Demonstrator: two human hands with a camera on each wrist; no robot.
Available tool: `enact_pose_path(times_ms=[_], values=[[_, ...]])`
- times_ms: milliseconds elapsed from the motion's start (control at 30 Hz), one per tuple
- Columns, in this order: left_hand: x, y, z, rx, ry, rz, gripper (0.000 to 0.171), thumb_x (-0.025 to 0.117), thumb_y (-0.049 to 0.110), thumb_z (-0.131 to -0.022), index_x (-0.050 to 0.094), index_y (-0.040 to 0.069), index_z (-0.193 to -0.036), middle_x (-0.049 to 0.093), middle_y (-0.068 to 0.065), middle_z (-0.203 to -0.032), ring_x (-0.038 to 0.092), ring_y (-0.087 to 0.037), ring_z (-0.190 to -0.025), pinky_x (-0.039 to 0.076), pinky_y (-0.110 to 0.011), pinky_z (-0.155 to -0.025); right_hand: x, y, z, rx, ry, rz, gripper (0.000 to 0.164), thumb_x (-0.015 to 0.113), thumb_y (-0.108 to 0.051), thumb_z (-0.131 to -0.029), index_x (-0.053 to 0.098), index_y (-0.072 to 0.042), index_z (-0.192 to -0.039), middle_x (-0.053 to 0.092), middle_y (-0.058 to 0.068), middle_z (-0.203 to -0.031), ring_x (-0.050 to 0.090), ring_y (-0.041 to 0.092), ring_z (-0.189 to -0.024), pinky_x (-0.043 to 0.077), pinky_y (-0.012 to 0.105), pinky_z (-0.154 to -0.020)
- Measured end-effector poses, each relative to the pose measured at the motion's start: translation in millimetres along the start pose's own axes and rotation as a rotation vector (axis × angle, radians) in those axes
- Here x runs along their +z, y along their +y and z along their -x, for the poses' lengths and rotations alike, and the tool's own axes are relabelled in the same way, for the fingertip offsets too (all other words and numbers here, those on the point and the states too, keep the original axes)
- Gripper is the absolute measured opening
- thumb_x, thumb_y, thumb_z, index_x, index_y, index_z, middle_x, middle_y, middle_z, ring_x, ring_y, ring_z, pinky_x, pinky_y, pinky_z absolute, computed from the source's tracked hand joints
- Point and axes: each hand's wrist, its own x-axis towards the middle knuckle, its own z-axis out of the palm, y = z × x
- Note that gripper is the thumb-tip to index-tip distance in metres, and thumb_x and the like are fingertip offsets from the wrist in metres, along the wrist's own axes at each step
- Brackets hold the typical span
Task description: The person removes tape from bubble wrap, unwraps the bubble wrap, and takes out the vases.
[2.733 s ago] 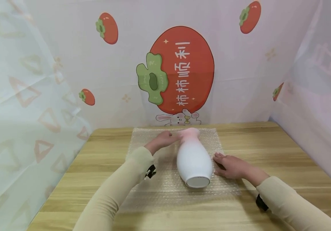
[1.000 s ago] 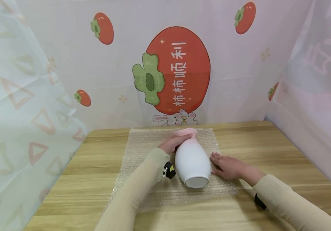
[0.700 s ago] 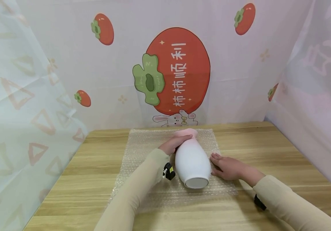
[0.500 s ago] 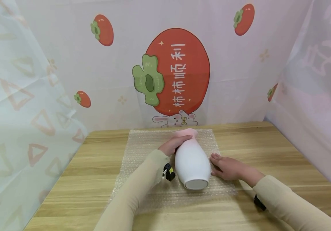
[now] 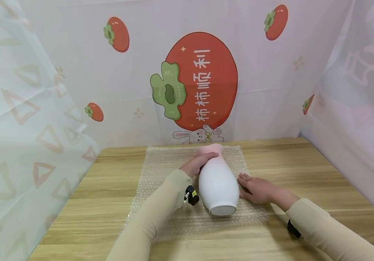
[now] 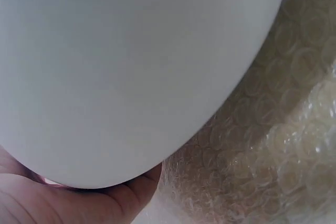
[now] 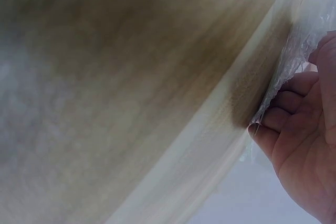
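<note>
A vase (image 5: pixel 219 185), white with a pink neck, lies on its side on a sheet of bubble wrap (image 5: pixel 161 163), its base toward me. My left hand (image 5: pixel 198 164) grips the vase by its neck from the left, fingers laid over the top. In the left wrist view the white body of the vase (image 6: pixel 131 66) hides most of that hand (image 6: pixel 79 203). To the right of the vase, my right hand (image 5: pixel 257 189) rests on the wrap's right side with fingers extended. The right wrist view has its fingertips against the film's edge (image 7: pixel 286 72).
The wooden table (image 5: pixel 291 166) extends on both sides of the wrap. Behind it stands a printed cloth backdrop (image 5: pixel 262 72), and pale cloth (image 5: pixel 27 127) hangs at the sides. A black wrist camera (image 5: pixel 191 195) sits under the left sleeve, close to the vase.
From beside the neck, my left hand has moved right and taken hold of it. The vase has since shifted very slightly. My right hand stays in place on the bubble wrap.
</note>
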Motion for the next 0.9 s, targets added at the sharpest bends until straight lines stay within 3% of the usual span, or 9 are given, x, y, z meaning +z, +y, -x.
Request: enact_pose_path(times_ms=[200, 400, 633, 900], values=[[3.4, 0.7, -2.1, -0.008, 0.026, 0.004, 0.082, 0.076, 0.052, -0.076, 0.044, 0.004, -0.134, 0.052, -0.009, -0.121, 0.057, -0.027, -0.104, 0.046, -0.044, -0.094, 0.3, 0.2, 0.4, 0.012, -0.003, -0.006, 0.063, 0.058, -0.030, -0.098, 0.042, 0.016, -0.137, 0.034, 0.037, -0.143, 0.033, 0.048, -0.133, 0.031, 0.055, -0.105], [8.5, 2.2, -1.7, -0.034, 0.094, 0.014, 0.091, 0.077, 0.052, -0.074, 0.037, 0.007, -0.143, 0.047, -0.010, -0.133, 0.053, -0.028, -0.111, 0.043, -0.045, -0.099, 1.1, 0.3, 1.5, 0.021, -0.005, -0.003, 0.063, 0.058, -0.031, -0.098, 0.042, 0.015, -0.138, 0.034, 0.037, -0.143, 0.033, 0.048, -0.133, 0.031, 0.055, -0.106], [10.7, 1.1, 8.9, 0.011, 0.128, 0.025, 0.093, 0.073, 0.053, -0.078, 0.030, 0.013, -0.150, 0.042, -0.009, -0.140, 0.050, -0.029, -0.116, 0.040, -0.049, -0.101, 2.0, 0.3, 0.5, 0.012, -0.007, -0.003, 0.063, 0.059, -0.030, -0.097, 0.042, 0.015, -0.137, 0.034, 0.037, -0.143, 0.033, 0.047, -0.133, 0.031, 0.055, -0.106], [13.3, 1.9, 17.3, 0.075, 0.210, 0.011, 0.090, 0.073, 0.051, -0.079, 0.033, 0.004, -0.145, 0.050, -0.012, -0.129, 0.057, -0.025, -0.107, 0.047, -0.044, -0.093, 1.9, 2.5, -1.5, 0.003, -0.004, 0.013, 0.062, 0.060, -0.028, -0.096, 0.043, 0.016, -0.137, 0.035, 0.037, -0.142, 0.033, 0.048, -0.133, 0.031, 0.054, -0.106]])
